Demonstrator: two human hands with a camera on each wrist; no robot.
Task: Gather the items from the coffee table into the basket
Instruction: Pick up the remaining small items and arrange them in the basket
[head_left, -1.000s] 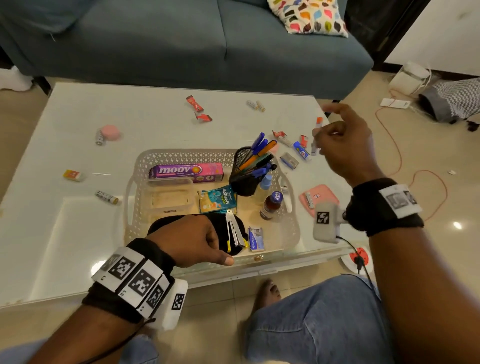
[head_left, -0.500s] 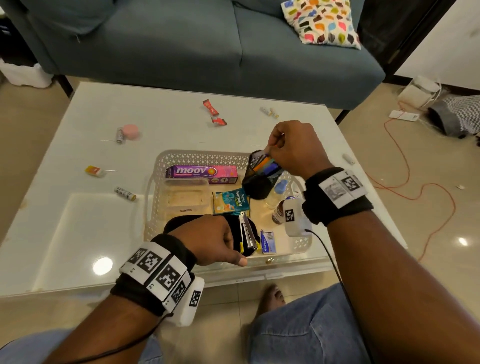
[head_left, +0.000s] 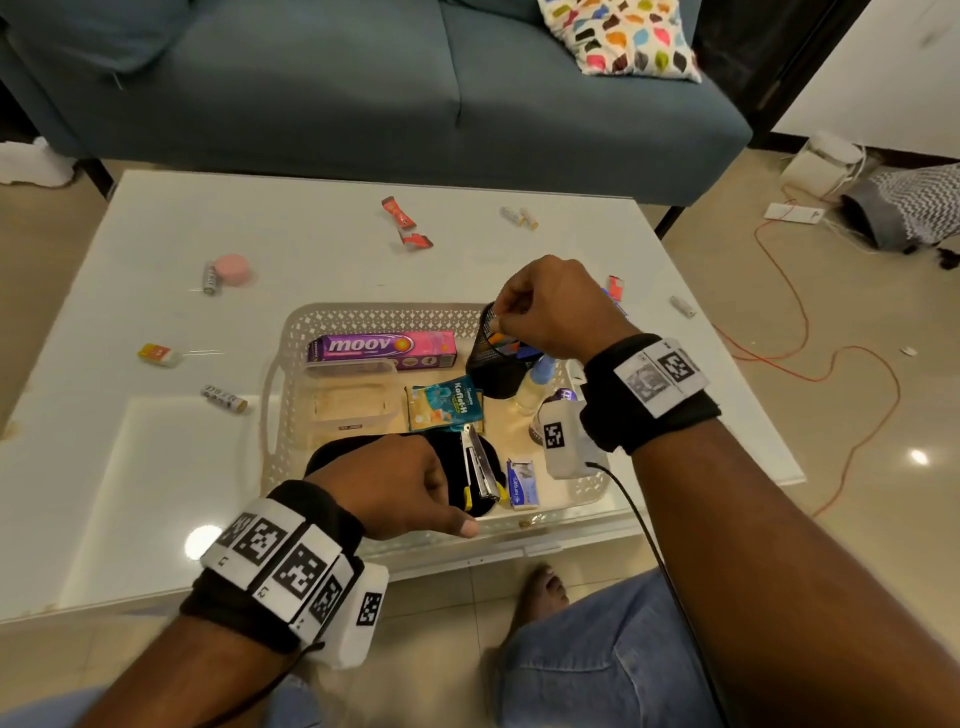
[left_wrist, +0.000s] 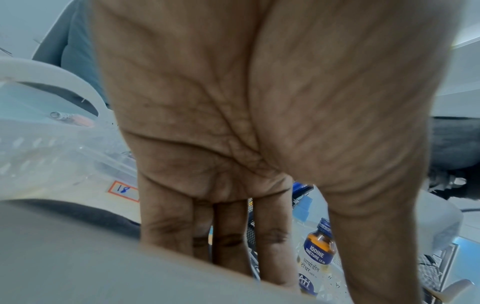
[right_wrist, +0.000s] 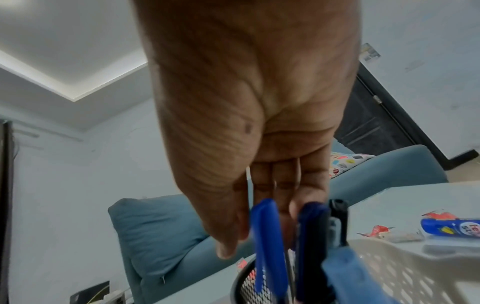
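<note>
Right hand (head_left: 558, 306) now over half-hidden pen holder (head_left: 493, 369)

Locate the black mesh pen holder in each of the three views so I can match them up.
Head: black mesh pen holder stands in the basket's far right part, under the right hand.
Left wrist: only a mesh sliver between the fingers.
Right wrist: bottom centre, holding blue pens.
Shared landmark: white lattice basket.

Teal sofa (head_left: 322, 88) behind, patterned cushion (head_left: 623, 36) on it, red cable (head_left: 810, 332) across tiled floor (head_left: 831, 291)
</note>
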